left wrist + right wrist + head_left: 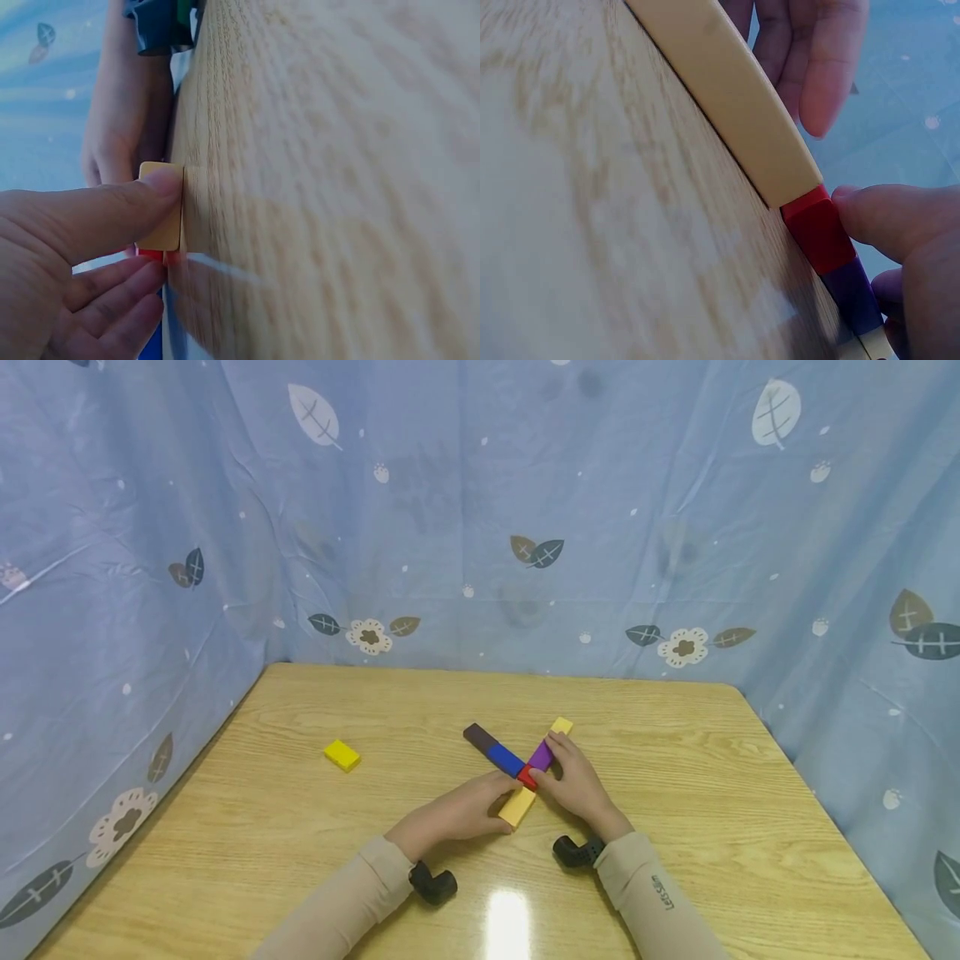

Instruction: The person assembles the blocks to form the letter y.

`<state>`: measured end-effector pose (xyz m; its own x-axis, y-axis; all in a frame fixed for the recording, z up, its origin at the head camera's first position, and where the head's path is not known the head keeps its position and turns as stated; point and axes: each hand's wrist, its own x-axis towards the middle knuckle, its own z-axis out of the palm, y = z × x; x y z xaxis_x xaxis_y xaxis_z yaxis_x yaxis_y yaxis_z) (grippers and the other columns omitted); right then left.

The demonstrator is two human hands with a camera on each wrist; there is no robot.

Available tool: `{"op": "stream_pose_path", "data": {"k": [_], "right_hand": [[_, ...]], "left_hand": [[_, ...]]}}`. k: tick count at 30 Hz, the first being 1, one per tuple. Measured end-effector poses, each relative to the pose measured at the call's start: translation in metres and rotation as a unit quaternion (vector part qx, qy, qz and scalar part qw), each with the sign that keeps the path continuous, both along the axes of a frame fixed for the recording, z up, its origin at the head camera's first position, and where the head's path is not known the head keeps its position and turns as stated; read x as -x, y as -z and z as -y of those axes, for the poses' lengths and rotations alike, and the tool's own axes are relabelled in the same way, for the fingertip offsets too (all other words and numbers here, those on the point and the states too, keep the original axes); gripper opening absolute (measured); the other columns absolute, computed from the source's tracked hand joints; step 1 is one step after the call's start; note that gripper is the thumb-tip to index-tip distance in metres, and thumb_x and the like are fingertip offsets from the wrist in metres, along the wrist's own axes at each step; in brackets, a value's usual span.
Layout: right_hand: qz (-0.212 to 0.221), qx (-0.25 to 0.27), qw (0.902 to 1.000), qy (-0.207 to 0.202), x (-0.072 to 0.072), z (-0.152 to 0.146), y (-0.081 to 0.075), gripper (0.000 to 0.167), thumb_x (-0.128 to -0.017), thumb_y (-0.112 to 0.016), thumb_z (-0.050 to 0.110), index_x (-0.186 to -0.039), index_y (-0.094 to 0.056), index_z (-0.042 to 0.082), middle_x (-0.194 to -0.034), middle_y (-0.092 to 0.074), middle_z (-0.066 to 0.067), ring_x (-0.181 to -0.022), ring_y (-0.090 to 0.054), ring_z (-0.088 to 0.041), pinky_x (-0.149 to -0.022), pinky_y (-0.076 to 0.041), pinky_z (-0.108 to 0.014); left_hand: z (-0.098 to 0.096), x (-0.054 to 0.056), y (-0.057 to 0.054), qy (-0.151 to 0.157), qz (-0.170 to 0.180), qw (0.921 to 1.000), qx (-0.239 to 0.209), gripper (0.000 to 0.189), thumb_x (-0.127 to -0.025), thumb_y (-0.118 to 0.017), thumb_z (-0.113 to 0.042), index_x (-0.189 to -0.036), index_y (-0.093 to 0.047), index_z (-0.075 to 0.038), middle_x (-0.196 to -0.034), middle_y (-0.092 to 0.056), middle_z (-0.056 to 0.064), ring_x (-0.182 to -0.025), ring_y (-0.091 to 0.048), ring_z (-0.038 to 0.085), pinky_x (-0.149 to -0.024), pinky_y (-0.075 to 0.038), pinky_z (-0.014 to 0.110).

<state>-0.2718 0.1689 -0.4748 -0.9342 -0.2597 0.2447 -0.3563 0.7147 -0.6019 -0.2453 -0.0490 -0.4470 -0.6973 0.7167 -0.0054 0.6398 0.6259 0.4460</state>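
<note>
Several flat rectangular blocks lie end to end on the wooden table. A dark brown block [481,737] and a blue block [506,760] run down to a small red block [528,777]. From there a purple block [542,757] and a pale yellow block [561,726] extend away to the right. My left hand [468,810] pinches a tan block [517,807] by its ends, one end meeting the red block. My right hand [579,781] has its thumb on the red block [821,232] and its fingers along the purple block [853,296], partly hidden.
A bright yellow block [342,756] lies apart on the left of the table [675,760]. Black wrist-worn devices [432,885] sit under both wrists. A blue patterned curtain [465,510] surrounds the table's back and sides.
</note>
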Motion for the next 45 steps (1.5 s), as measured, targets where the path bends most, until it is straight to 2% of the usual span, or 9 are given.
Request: {"op": "stream_pose_path", "data": {"k": [7, 19, 26, 34, 40, 45], "right_hand": [[0.003, 0.003, 1.0, -0.001, -0.0008, -0.0004, -0.0003, 0.068, -0.089, -0.065, 0.032, -0.14, -0.04, -0.006, -0.149, -0.034, -0.023, -0.14, -0.026, -0.04, -0.114, -0.025, -0.054], [0.002, 0.001, 1.0, 0.001, 0.001, -0.0006, 0.0019, 0.069, -0.089, -0.065, 0.034, -0.14, -0.04, -0.006, -0.15, -0.033, -0.022, -0.14, -0.026, -0.039, -0.114, -0.025, -0.054], [0.008, 0.003, 1.0, -0.001, 0.0011, -0.0007, 0.0028, 0.07, -0.089, -0.064, 0.035, -0.141, -0.039, -0.006, -0.15, -0.032, -0.022, -0.141, -0.025, -0.039, -0.114, -0.025, -0.054], [0.004, -0.01, 0.9999, -0.003, 0.0006, -0.0006, -0.0009, 0.071, -0.089, -0.064, 0.036, -0.141, -0.038, -0.007, -0.15, -0.032, -0.022, -0.141, -0.025, -0.04, -0.114, -0.025, -0.055], [0.009, -0.026, 0.9995, -0.014, -0.0009, -0.0005, -0.0032, 0.082, -0.085, -0.066, 0.043, -0.142, -0.035, -0.007, -0.152, -0.029, -0.022, -0.141, -0.022, -0.041, -0.112, -0.026, -0.057], [0.025, -0.024, 0.9993, -0.015, -0.0016, -0.0003, -0.0006, 0.088, -0.083, -0.068, 0.047, -0.144, -0.032, -0.005, -0.154, -0.026, -0.02, -0.143, -0.019, -0.04, -0.112, -0.025, -0.057]], "left_hand": [[-0.0006, -0.0008, -0.0007, 0.014, -0.027, 0.9994, 0.015, 0.053, -0.085, -0.071, -0.027, -0.132, -0.052, -0.009, -0.134, -0.052, 0.004, -0.124, -0.049, 0.015, -0.104, -0.043, 0.028], [0.0008, 0.0018, 0.0011, 0.005, -0.031, 0.9995, 0.006, 0.052, -0.086, -0.07, -0.026, -0.131, -0.053, -0.007, -0.133, -0.054, 0.005, -0.124, -0.05, 0.017, -0.104, -0.043, 0.03], [0.0027, 0.0031, 0.0004, -0.014, -0.018, 0.9997, -0.005, 0.052, -0.088, -0.068, -0.025, -0.133, -0.051, -0.006, -0.133, -0.054, 0.006, -0.123, -0.051, 0.018, -0.102, -0.044, 0.031], [0.0025, 0.0046, -0.0009, -0.013, -0.021, 0.9996, -0.011, 0.054, -0.088, -0.068, -0.026, -0.134, -0.05, -0.005, -0.135, -0.053, 0.007, -0.127, -0.048, 0.02, -0.105, -0.042, 0.033], [0.0018, 0.0042, -0.0018, -0.014, -0.02, 0.9996, -0.015, 0.052, -0.087, -0.069, -0.026, -0.133, -0.051, -0.008, -0.134, -0.054, 0.005, -0.125, -0.049, 0.018, -0.104, -0.043, 0.031], [0.004, 0.0039, 0.0008, -0.024, 0.008, 0.9993, -0.028, 0.057, -0.085, -0.072, -0.027, -0.135, -0.05, -0.009, -0.135, -0.053, 0.005, -0.126, -0.048, 0.019, -0.106, -0.041, 0.033]]}}
